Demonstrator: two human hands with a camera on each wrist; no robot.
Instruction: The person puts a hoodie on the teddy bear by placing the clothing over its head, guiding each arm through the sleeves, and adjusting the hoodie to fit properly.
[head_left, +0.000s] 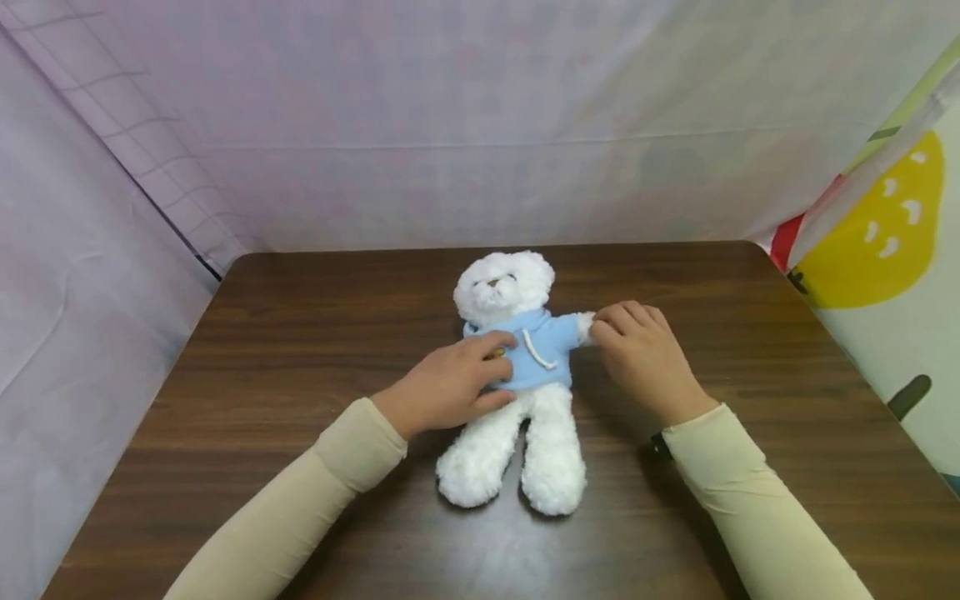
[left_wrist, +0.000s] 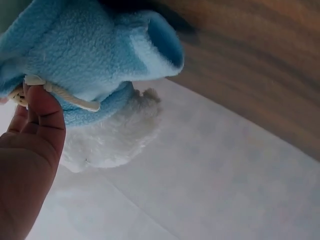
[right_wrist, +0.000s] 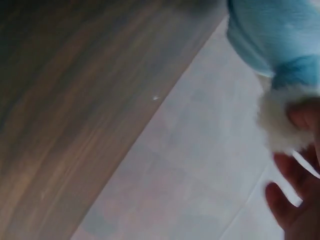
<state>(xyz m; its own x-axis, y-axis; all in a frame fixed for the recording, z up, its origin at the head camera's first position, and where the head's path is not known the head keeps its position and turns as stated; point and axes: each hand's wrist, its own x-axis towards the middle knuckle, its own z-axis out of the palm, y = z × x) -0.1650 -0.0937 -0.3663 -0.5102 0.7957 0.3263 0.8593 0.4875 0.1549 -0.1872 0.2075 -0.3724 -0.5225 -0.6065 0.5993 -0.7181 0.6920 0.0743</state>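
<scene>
A white plush teddy bear in a light blue hoodie lies face up on the table, its head at the far side. My left hand lies over the hoodie's front; in the left wrist view its fingers pinch the fabric beside the cream drawstring and a small tan button-like piece. An open sleeve end shows no paw there. With my right hand I hold the bear's white paw, which sticks out of the other sleeve. Part of that hand is outside the right wrist view.
The dark wood-grain table spans the area under both arms. Behind its far edge hangs a pale curtain. A printed wall covering with a yellow shape stands on the right.
</scene>
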